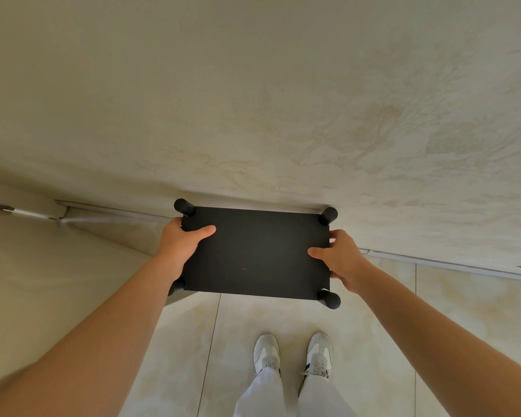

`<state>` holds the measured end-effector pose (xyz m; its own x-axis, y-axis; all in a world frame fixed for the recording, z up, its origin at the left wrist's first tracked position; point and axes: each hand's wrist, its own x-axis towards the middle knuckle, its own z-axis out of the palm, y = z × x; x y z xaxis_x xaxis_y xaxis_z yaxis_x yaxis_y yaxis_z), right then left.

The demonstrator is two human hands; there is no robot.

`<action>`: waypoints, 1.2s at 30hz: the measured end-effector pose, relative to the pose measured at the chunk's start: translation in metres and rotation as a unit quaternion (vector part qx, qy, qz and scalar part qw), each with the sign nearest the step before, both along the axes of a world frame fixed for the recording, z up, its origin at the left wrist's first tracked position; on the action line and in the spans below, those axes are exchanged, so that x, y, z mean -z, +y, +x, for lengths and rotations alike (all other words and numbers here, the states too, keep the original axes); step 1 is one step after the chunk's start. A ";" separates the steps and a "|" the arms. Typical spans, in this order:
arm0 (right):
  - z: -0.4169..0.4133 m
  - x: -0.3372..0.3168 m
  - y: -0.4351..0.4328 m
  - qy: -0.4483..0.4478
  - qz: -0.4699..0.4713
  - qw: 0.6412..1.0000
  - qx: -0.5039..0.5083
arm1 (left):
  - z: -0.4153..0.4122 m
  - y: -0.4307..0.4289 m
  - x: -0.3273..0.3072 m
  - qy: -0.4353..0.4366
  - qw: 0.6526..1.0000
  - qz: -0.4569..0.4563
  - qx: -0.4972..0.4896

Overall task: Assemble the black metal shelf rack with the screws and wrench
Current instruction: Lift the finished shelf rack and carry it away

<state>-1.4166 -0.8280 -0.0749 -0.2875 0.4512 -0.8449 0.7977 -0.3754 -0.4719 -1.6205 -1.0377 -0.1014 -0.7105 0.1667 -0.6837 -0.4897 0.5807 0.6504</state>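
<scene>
Gripped with the left hand (181, 242) at the left short edge of the shelf rack (256, 254), with thumb flat on the top panel and fingers curled under, hidden. Gripped likewise with the right hand (343, 257) at the right short edge. Held upright and level, back edge close against the wall (283, 100), over the tiled floor (253, 320), ahead of the white shoes (266, 353). Could not tell whether standing or lifted. Judged as assembled, with the panel seated between four round post caps (328, 215), one per corner. No screws or wrench seen. Judged as remaining: final placement only; lower tiers and fasteners hidden, tightness unverified.
</scene>
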 end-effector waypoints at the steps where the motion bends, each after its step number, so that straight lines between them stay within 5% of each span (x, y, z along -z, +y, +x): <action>1: 0.000 0.000 0.000 0.001 -0.003 1.000 0.002 | 0.000 0.001 0.001 0.002 1.000 0.000 -0.001; 36: -0.003 -0.004 0.011 -0.006 0.001 0.999 -0.034 | 0.000 -0.003 0.000 -0.005 1.000 -0.006 0.015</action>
